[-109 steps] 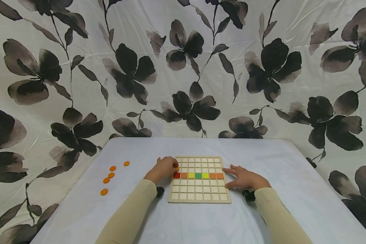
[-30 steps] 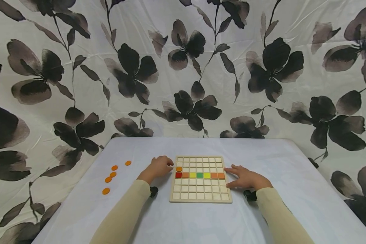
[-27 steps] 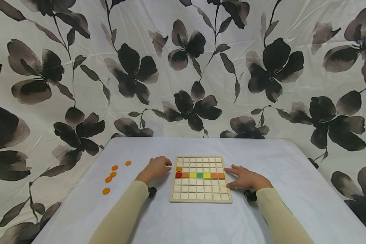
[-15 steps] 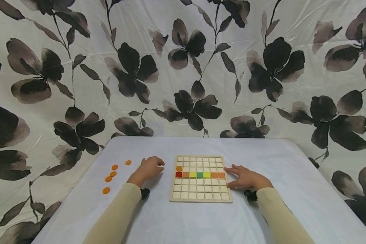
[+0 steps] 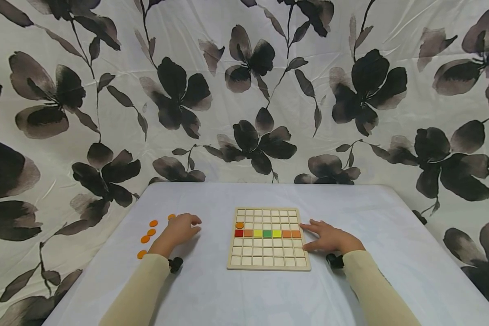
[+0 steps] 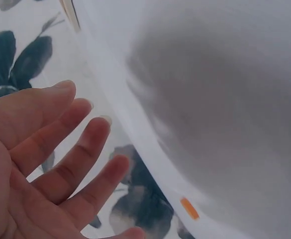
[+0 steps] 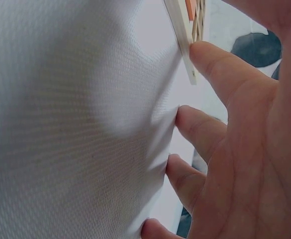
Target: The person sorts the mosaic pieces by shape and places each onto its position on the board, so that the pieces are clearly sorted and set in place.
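A light wooden grid board (image 5: 268, 261) lies flat on the table, one row filled with red, orange, yellow and green squares. One orange disc (image 5: 239, 225) sits in the cell just beyond the red square. My left hand (image 5: 177, 233) hovers over the cloth left of the board, fingers spread and holding nothing; the left wrist view shows its bare palm. Partly hidden behind that hand is another orange disc (image 5: 171, 217). My right hand (image 5: 333, 237) rests at the board's right edge, where a fingertip touches the rim (image 7: 185, 42) in the right wrist view.
Several loose orange discs lie at the table's left, among them a middle disc (image 5: 145, 239) and a near disc (image 5: 141, 254) beside the left wrist. A white cloth (image 5: 269, 299) covers the table. Behind it hangs a floral curtain (image 5: 212, 149).
My left hand has let go of the orange disc on the board and moved left toward the loose discs. The right hand stays at the board's edge.
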Demonstrator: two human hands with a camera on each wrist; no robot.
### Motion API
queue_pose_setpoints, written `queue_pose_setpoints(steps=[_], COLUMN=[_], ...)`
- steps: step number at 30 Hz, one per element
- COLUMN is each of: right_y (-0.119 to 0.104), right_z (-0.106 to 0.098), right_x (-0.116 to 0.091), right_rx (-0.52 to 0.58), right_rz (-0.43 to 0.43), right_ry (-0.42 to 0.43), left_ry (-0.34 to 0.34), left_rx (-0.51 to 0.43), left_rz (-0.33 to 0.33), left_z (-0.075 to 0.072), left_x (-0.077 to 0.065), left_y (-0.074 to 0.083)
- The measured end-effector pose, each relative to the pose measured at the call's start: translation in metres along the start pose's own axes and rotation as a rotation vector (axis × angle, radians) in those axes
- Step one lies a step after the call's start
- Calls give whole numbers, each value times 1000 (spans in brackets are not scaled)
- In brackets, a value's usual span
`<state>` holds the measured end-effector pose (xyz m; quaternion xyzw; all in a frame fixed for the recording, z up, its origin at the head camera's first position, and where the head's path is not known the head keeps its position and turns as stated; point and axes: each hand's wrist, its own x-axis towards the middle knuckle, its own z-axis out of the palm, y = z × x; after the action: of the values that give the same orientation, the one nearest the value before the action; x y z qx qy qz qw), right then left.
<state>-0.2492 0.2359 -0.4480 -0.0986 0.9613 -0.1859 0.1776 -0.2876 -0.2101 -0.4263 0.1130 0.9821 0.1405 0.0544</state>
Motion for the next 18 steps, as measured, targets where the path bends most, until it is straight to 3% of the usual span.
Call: queue_pose_setpoints(steps=[8, 18], right_y=[1, -1], right_z=[0, 1], right_x=[1, 0], right_rx=[2, 17], right_rz=[-3, 31], right_ry=[1, -9], left_ry=[14, -26], left_rx=[-45, -53], left_rz=[-47, -134], left_z=[-5, -8], left_x=[-17, -38], left_y=[-22, -46])
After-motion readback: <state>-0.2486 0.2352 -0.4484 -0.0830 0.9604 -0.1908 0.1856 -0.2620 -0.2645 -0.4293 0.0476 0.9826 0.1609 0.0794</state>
